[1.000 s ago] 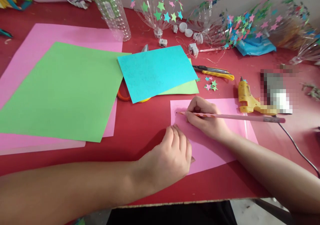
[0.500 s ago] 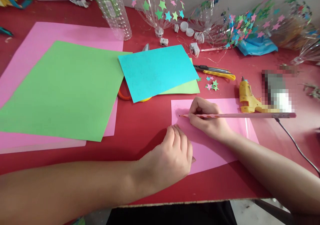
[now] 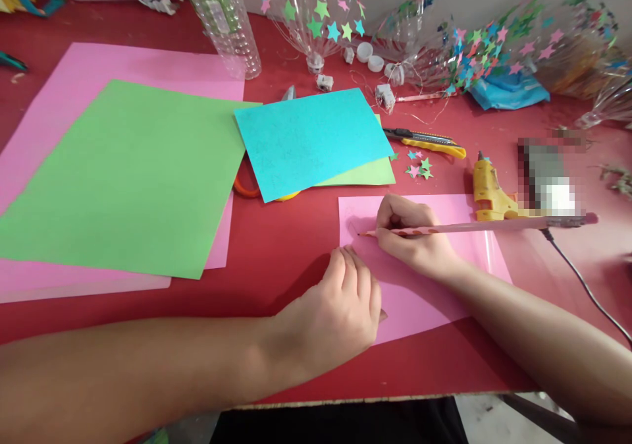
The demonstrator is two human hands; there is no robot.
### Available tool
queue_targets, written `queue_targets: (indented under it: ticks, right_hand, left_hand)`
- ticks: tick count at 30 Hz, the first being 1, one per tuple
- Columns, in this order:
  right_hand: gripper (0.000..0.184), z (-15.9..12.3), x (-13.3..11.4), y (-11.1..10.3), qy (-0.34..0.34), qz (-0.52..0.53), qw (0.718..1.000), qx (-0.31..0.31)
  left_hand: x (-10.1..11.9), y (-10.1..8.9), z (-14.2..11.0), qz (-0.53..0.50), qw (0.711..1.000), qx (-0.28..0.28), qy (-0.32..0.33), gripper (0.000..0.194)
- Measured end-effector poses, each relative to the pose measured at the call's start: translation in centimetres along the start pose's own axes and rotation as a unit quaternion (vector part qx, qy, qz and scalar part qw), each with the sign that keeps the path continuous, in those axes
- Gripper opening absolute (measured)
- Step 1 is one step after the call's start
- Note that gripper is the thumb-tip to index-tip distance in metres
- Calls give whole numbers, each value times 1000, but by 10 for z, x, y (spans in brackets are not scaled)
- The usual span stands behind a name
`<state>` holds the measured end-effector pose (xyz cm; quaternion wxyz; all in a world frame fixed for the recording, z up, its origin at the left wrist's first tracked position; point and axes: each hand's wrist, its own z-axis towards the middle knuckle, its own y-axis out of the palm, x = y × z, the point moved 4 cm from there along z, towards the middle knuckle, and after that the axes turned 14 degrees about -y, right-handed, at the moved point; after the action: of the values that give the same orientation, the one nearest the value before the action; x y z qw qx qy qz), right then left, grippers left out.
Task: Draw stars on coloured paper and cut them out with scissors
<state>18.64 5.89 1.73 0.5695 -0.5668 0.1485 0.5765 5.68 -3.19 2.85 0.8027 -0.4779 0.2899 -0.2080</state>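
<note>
A pink pencil (image 3: 494,224) lies in the grip of my right hand (image 3: 417,236), its tip touching a sheet of pink paper (image 3: 419,299) near the upper left corner. A faint pencil line shows by the tip. My left hand (image 3: 340,305) rests on the left edge of that sheet and holds it down, fingers curled together; their undersides are hidden. Above the hands, a blue sheet (image 3: 311,144) overlaps a light green sheet (image 3: 365,172). Orange and yellow scissor handles (image 3: 245,189) peek out from underneath.
A large green sheet (image 3: 133,180) covers pink sheets (image 3: 148,62) at left. Beyond stand a clear bottle (image 3: 224,29) and star-covered plastic domes (image 3: 316,19). A yellow cutter (image 3: 434,142), small paper stars (image 3: 419,169) and a yellow glue gun (image 3: 488,187) lie at right.
My right hand has shifted slightly right, and the pencil tip has moved a little down and to the right. The pencil's far end has risen slightly. My left hand stays put.
</note>
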Motion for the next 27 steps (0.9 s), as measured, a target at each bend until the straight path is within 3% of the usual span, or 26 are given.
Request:
queue_targets:
  ticks: [27]
  right_hand:
    - [16,2,-5,8,-32,-8,999,-40]
  left_hand:
    - [2,-1,0,14,1000,6,-2,49]
